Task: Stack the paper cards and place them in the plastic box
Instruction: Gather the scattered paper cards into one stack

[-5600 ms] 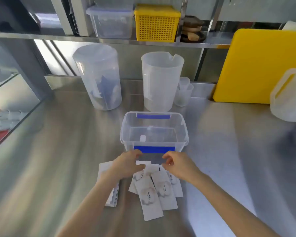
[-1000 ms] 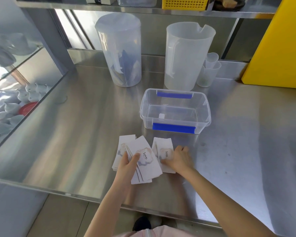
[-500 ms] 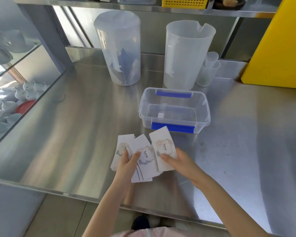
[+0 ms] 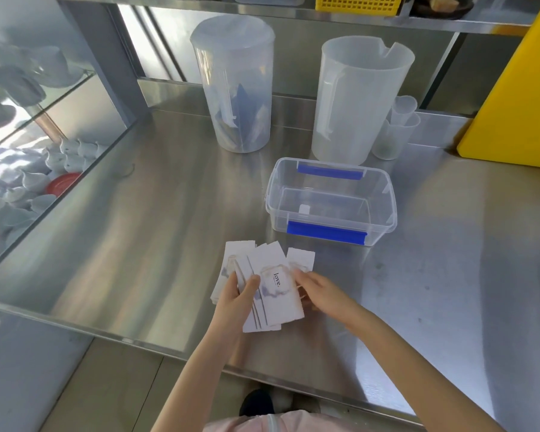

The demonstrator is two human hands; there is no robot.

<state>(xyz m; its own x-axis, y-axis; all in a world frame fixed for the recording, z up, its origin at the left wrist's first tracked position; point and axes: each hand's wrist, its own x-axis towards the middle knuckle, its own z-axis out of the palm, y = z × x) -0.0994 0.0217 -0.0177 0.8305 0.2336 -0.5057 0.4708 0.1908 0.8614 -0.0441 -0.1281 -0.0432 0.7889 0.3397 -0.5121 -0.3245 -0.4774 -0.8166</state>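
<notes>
Pinched fanned cards in left hand, right hand steadying at three o'clock; light, slippery, probably best squared by edges.

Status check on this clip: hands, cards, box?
Left hand grips fanned cards; right hand at their right edge. Cards not squared. Box open, no cards inside. Path to box clear.

We see white paper cards printed "love." fanned loosely near the counter's near edge; just beyond, right, the clear plastic box with blue clips sits open.
</notes>
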